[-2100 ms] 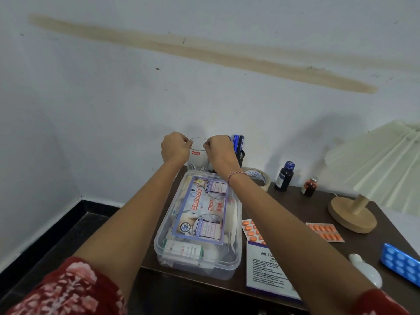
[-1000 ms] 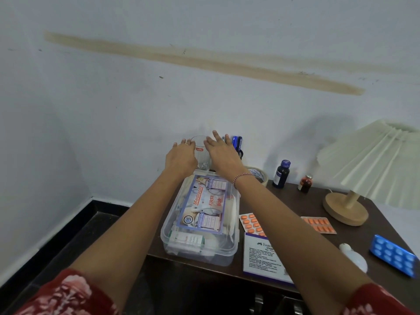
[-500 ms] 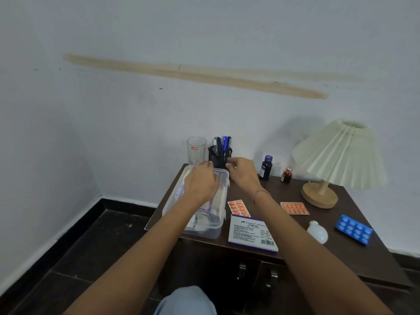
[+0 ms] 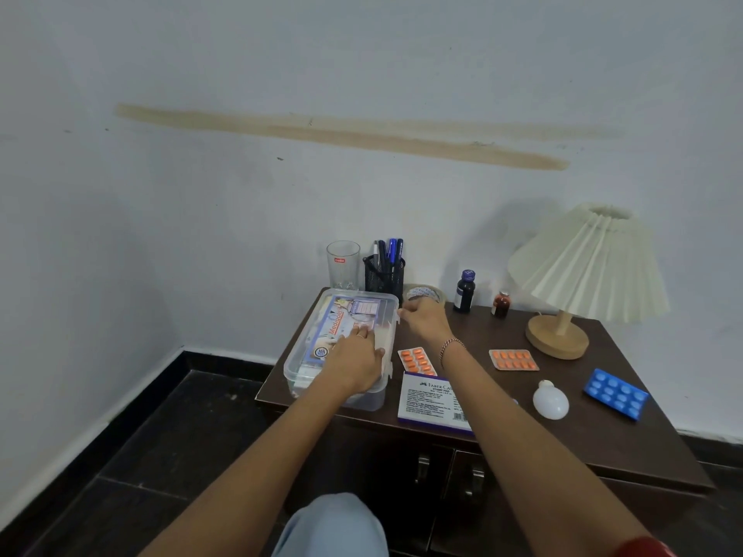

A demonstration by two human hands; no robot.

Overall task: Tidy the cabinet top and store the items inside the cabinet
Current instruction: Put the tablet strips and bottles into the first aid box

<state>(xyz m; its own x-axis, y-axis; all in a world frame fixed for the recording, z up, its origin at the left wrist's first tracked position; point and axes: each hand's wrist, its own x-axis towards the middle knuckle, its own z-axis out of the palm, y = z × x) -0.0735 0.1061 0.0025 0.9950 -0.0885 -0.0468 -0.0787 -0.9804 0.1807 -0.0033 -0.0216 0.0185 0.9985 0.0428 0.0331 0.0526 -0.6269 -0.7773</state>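
To your left, open dark floor runs to the wall. The first-aid box (image 4: 307,347) sits on the cabinet top's (image 4: 482,335) left front corner, with its left wall and near end close to the edges. Your left hand (image 4: 358,363) lies flat on the lid with its fingers spread. Behind the box, the glass (image 4: 343,265) and pen holder (image 4: 384,275) stand against the wall. Your right hand (image 4: 424,319) is at the box's right rim, fingers curled and pinching the side clip, just in front of the tape roll (image 4: 426,292). Further right, bare wood lies between the orange strips (image 4: 513,359) and the lamp (image 4: 583,275). The blue pack (image 4: 615,393) lies near the right edge.

Two seconds ago both hands gripped the glass. It now stands free, and both hands have dropped to the box.
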